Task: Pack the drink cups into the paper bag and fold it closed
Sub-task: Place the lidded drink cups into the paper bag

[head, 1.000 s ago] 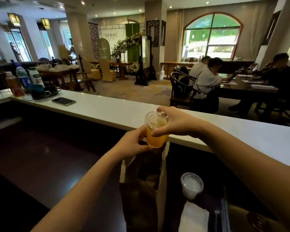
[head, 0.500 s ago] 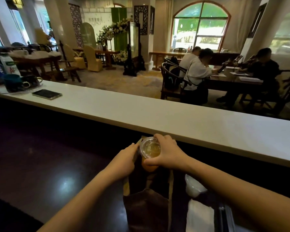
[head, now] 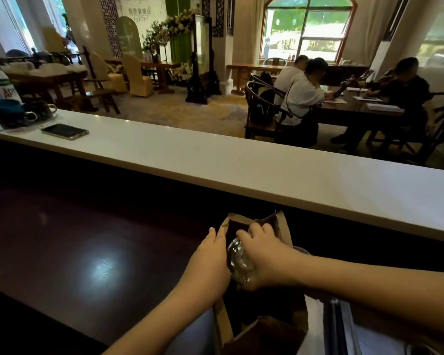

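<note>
A brown paper bag (head: 283,228) stands open on the dark lower counter, close to me. My right hand (head: 265,254) grips a clear-lidded drink cup (head: 237,262) from above, low inside the bag's mouth; only the lid shows. My left hand (head: 210,260) holds the bag's left edge, fingers along the rim. The second cup with the pale drink is almost hidden behind my right forearm; just a sliver of its rim (head: 301,249) shows to the right of the bag.
A long white counter ledge (head: 215,160) runs behind the bag, with a phone (head: 65,131), dark mugs (head: 18,115) and bottles at its far left. Something white (head: 313,326) lies right of the bag. Several people sit at tables (head: 354,111) beyond.
My right hand has lowered the orange drink cup from above the bag down into its mouth. My left hand stayed on the bag's left edge. The view tilted down and closer.
</note>
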`<action>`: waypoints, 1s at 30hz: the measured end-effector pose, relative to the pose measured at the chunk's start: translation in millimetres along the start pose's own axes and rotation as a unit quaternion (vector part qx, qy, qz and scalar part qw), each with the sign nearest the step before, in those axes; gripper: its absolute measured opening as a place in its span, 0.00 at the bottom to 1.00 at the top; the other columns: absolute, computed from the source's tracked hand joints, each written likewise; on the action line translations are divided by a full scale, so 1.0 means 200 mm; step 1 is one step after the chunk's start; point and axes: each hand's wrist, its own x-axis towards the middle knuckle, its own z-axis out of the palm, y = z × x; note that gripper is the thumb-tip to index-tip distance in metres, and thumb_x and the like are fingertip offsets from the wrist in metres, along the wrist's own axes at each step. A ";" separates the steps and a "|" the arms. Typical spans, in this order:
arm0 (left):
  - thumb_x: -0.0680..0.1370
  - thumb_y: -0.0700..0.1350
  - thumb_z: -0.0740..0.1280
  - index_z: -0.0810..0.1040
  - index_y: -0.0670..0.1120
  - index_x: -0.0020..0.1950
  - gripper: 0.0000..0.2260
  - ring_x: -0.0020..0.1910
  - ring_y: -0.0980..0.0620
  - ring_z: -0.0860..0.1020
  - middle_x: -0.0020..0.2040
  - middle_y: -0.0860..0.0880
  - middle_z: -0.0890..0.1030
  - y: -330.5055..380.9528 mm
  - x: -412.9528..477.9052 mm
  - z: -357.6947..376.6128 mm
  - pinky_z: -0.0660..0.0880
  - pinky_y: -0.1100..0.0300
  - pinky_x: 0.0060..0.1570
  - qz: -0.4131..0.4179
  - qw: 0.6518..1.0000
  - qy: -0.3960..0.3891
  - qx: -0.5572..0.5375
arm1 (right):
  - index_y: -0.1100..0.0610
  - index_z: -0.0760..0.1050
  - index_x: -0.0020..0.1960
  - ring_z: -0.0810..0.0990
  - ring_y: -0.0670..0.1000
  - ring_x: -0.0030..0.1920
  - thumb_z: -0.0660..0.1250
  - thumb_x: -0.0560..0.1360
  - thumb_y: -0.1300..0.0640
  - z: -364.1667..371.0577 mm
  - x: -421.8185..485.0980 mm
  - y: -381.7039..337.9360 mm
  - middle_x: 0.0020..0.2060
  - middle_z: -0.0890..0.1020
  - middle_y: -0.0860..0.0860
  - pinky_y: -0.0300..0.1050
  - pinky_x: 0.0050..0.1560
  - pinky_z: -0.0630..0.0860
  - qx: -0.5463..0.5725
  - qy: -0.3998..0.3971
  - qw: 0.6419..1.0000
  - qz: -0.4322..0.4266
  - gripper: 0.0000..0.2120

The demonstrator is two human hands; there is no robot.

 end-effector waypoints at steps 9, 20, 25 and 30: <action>0.75 0.31 0.57 0.41 0.52 0.74 0.36 0.75 0.53 0.42 0.76 0.53 0.38 -0.06 -0.03 0.01 0.55 0.62 0.70 0.056 0.998 -0.014 0.023 | 0.56 0.52 0.73 0.56 0.64 0.70 0.73 0.68 0.51 0.29 0.18 -0.09 0.71 0.57 0.60 0.57 0.67 0.66 -0.009 -0.098 0.992 0.082 0.43; 0.75 0.37 0.58 0.45 0.54 0.73 0.33 0.65 0.65 0.24 0.69 0.63 0.29 -0.18 -0.03 -0.10 0.58 0.62 0.69 0.183 0.962 -0.100 0.174 | 0.56 0.52 0.73 0.56 0.62 0.69 0.75 0.65 0.51 0.52 0.20 -0.02 0.70 0.57 0.58 0.57 0.70 0.63 0.043 -0.108 0.991 0.070 0.46; 0.77 0.41 0.54 0.45 0.50 0.74 0.29 0.66 0.60 0.25 0.67 0.61 0.24 -0.19 -0.03 -0.13 0.57 0.64 0.67 0.175 0.954 -0.091 0.227 | 0.55 0.51 0.72 0.56 0.62 0.69 0.76 0.64 0.50 0.59 0.23 -0.02 0.70 0.56 0.57 0.57 0.69 0.63 0.077 -0.116 0.987 0.082 0.46; 0.78 0.46 0.53 0.45 0.48 0.74 0.27 0.64 0.55 0.22 0.64 0.57 0.21 -0.20 -0.03 -0.16 0.47 0.66 0.65 0.169 0.944 -0.092 0.267 | 0.56 0.49 0.73 0.57 0.62 0.68 0.74 0.66 0.49 0.63 0.25 -0.02 0.70 0.56 0.59 0.57 0.66 0.64 0.067 -0.126 0.986 0.091 0.46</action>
